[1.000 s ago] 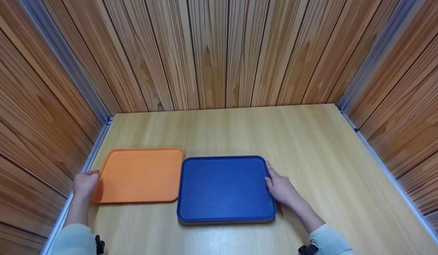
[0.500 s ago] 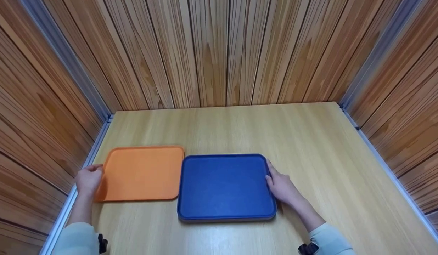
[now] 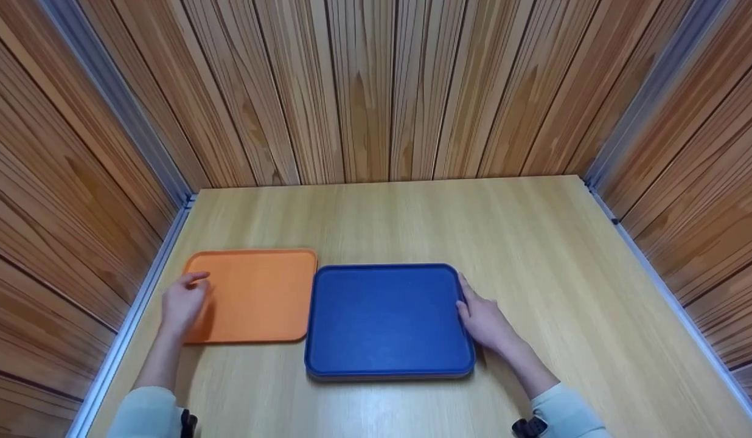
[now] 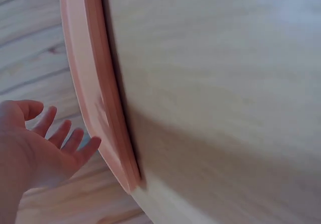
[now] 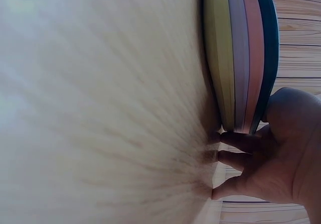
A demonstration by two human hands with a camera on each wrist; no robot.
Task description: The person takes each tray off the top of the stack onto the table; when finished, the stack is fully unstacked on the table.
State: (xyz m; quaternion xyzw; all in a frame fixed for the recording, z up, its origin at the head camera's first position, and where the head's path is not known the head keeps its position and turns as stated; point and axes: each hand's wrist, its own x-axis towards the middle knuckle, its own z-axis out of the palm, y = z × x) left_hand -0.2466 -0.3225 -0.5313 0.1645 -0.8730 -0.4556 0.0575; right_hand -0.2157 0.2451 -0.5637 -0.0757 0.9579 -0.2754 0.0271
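Orange tray (image 3: pixel 260 295) lies flat on the table (image 3: pixel 412 222), beside the blue-topped stack of trays (image 3: pixel 388 322); whether the two touch is hard to tell. Left hand (image 3: pixel 184 304), grip loose and holding nothing, hovers over the tray's left side. Right hand (image 3: pixel 487 322) lays fingers against the stack's right side; light, even pressure should best preserve alignment.
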